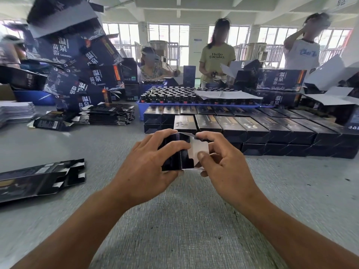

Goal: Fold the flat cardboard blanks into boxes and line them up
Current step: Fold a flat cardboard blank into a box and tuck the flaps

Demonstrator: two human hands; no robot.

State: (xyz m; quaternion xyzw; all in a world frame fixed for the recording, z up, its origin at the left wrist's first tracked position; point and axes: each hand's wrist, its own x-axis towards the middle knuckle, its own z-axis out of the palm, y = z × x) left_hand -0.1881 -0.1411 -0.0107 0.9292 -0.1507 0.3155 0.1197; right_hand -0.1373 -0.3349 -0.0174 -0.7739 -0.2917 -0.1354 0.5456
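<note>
Both hands gripped a half-formed dark box (175, 152) above mid-table (184, 210): left hand (147, 164) wrapped its side, right hand (219, 162) pinched the white end flap. Finished boxes (252, 131) sat lined up behind.

Glossy dark cardboard box (175, 152), white matt inside; rough grey woven tabletop (184, 220).

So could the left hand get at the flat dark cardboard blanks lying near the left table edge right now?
Probably not at once: the left hand is gripping the dark half-folded cardboard box, shared with the right hand. The grey table between it and the flat dark cardboard blanks looks clear otherwise.
</note>
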